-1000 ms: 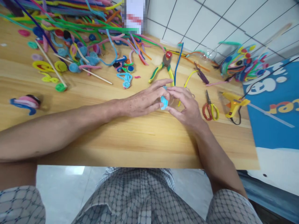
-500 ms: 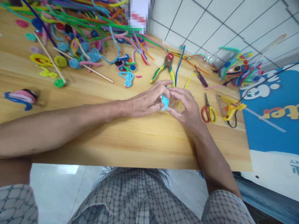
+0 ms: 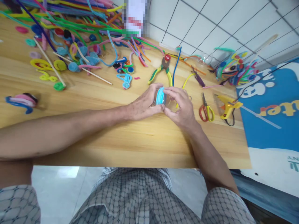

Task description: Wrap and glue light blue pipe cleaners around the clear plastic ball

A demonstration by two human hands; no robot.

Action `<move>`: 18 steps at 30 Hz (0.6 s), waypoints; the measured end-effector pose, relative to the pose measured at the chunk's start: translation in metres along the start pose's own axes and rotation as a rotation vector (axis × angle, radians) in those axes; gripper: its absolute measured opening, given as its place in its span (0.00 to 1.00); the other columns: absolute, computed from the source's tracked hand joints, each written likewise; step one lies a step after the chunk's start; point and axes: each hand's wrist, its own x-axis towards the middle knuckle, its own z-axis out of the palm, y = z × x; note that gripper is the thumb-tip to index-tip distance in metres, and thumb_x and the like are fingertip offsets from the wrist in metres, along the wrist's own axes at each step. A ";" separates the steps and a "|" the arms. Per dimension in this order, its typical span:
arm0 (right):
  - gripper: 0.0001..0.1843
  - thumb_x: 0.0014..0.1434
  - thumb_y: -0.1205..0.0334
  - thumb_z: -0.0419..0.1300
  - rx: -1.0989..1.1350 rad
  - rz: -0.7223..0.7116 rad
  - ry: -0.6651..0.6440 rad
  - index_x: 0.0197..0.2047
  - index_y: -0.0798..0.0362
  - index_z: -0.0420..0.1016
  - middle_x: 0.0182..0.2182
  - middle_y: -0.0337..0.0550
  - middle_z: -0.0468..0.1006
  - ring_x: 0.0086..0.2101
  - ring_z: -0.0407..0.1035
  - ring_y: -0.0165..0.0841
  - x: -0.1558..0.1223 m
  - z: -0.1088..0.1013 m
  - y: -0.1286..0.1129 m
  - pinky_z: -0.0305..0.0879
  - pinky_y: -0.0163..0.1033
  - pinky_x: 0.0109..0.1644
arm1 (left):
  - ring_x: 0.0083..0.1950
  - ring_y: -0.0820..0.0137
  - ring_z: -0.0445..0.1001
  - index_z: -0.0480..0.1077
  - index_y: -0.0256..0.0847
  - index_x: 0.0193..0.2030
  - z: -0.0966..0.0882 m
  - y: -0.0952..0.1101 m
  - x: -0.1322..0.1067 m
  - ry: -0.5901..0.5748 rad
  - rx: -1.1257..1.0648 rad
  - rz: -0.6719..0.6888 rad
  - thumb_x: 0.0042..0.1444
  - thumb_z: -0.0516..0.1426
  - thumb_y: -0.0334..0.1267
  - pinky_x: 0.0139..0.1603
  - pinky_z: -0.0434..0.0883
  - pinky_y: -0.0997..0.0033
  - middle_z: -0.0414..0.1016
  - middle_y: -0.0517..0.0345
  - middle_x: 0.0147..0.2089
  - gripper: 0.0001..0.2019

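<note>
Between both hands, above the wooden table, is a clear rounded piece, perhaps a plastic ball, with a light blue band (image 3: pixel 160 95) around it. My left hand (image 3: pixel 144 104) is closed on its left side, thumb below and fingers above. From the right, my right hand (image 3: pixel 182 107) grips it with bent fingers and thumb; its fingertips touch the edge by the blue band. Part of the clear piece is hidden by the fingers. Just beyond the hands lie pliers (image 3: pixel 166 63) with green and yellow handles, and a blue pipe cleaner (image 3: pixel 177 67).
Scissors (image 3: pixel 204 107) and a yellow glue gun (image 3: pixel 228 106) lie right of my hands. Colourful pipe cleaners (image 3: pixel 77 18) pile up at the back left, with coiled pieces and sticks in front. A decorated colourful ball (image 3: pixel 230 68) stands by the tiled wall (image 3: pixel 187 25).
The clear piece has turned, so more of its blue band shows. My left fingers have drawn back from over its top. The whole view has shifted slightly.
</note>
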 end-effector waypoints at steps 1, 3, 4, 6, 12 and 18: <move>0.28 0.70 0.58 0.69 0.004 0.000 0.005 0.72 0.41 0.77 0.66 0.51 0.84 0.64 0.79 0.53 0.000 0.001 0.000 0.77 0.63 0.69 | 0.80 0.44 0.69 0.52 0.38 0.78 0.001 0.000 0.000 0.001 0.012 0.000 0.71 0.61 0.61 0.84 0.69 0.38 0.64 0.30 0.78 0.41; 0.29 0.70 0.58 0.69 0.003 -0.014 0.015 0.72 0.42 0.76 0.66 0.51 0.84 0.64 0.79 0.53 -0.001 0.002 0.000 0.77 0.63 0.68 | 0.79 0.46 0.69 0.52 0.37 0.78 0.002 0.001 0.001 0.002 0.028 -0.006 0.72 0.60 0.57 0.83 0.69 0.40 0.63 0.31 0.78 0.39; 0.29 0.70 0.59 0.70 -0.001 -0.027 0.022 0.72 0.42 0.76 0.66 0.51 0.84 0.64 0.79 0.52 -0.001 0.002 -0.001 0.77 0.63 0.68 | 0.80 0.46 0.68 0.52 0.36 0.78 0.002 0.001 0.001 -0.001 0.035 -0.011 0.72 0.59 0.56 0.84 0.68 0.40 0.63 0.31 0.78 0.38; 0.29 0.70 0.59 0.70 -0.009 -0.043 0.032 0.72 0.42 0.76 0.65 0.52 0.85 0.63 0.80 0.52 -0.001 0.003 -0.002 0.77 0.63 0.67 | 0.80 0.46 0.67 0.51 0.33 0.79 0.002 0.001 0.001 -0.011 0.048 -0.022 0.72 0.57 0.53 0.84 0.67 0.41 0.62 0.29 0.78 0.38; 0.27 0.71 0.56 0.70 -0.039 -0.007 0.031 0.71 0.43 0.77 0.64 0.53 0.85 0.63 0.80 0.53 -0.002 0.004 -0.004 0.77 0.64 0.67 | 0.79 0.46 0.67 0.52 0.36 0.80 0.002 0.000 0.000 -0.025 0.066 -0.001 0.72 0.54 0.49 0.83 0.68 0.39 0.64 0.33 0.77 0.35; 0.29 0.71 0.56 0.71 -0.056 -0.054 0.047 0.72 0.42 0.75 0.64 0.52 0.85 0.62 0.80 0.52 -0.004 0.004 -0.004 0.77 0.63 0.66 | 0.81 0.47 0.66 0.54 0.35 0.81 -0.002 0.002 -0.001 -0.045 0.020 -0.011 0.75 0.53 0.54 0.86 0.65 0.41 0.63 0.33 0.79 0.36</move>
